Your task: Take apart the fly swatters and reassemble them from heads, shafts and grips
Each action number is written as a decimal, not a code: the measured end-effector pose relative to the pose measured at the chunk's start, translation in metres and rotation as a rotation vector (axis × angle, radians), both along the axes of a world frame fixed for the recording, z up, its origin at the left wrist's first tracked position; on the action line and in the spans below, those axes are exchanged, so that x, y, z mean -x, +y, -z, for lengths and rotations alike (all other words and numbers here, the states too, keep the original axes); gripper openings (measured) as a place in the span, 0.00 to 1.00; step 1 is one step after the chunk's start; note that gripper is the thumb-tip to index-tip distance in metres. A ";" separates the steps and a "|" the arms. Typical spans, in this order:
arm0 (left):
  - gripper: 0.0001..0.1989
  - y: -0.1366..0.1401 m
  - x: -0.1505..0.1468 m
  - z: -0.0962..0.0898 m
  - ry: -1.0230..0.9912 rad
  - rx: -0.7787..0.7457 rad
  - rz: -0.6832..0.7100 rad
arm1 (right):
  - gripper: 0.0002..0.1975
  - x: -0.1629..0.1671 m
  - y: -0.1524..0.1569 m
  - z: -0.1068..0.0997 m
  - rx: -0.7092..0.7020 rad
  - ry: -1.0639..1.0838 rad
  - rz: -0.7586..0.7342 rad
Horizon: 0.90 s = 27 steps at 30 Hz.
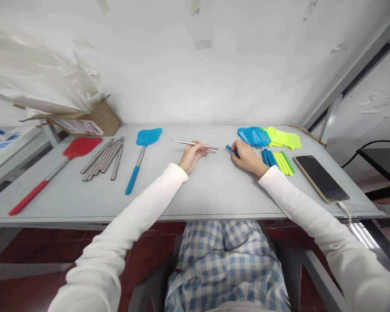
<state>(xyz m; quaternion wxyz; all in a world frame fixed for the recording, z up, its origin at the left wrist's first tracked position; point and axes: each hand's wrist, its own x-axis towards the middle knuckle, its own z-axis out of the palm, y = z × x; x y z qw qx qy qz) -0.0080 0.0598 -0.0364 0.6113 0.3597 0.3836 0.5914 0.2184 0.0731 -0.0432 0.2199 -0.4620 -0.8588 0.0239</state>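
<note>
In my left hand (192,157) is a thin silver telescopic rod (183,142), held nearly level above the table with its thicker end toward the right. My right hand (245,156) is closed around a blue handle sleeve (229,147), whose end points at the rod. A gap separates the two pieces. Beside my right hand lie blue sleeves (269,157), yellow sleeves (281,163) and a green sleeve (287,162). Behind them are blue fly swatter heads (254,136) and yellow-green swatter heads (284,138).
On the left lie a blue fly swatter (139,161), a pile of metal tubes (103,159) and a red fly swatter (56,173). A cardboard box (95,120) stands at the back left. A phone (321,178) with a cable rests at the right edge.
</note>
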 end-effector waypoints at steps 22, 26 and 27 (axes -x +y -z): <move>0.13 -0.012 0.000 -0.008 0.022 -0.066 0.008 | 0.17 0.005 -0.008 -0.008 -0.052 0.213 -0.146; 0.20 -0.013 -0.001 -0.005 0.107 -0.182 0.047 | 0.17 0.005 -0.011 -0.012 -0.108 0.195 -0.104; 0.22 -0.013 -0.002 -0.004 0.132 -0.200 0.060 | 0.16 0.006 -0.012 -0.012 -0.107 0.202 -0.106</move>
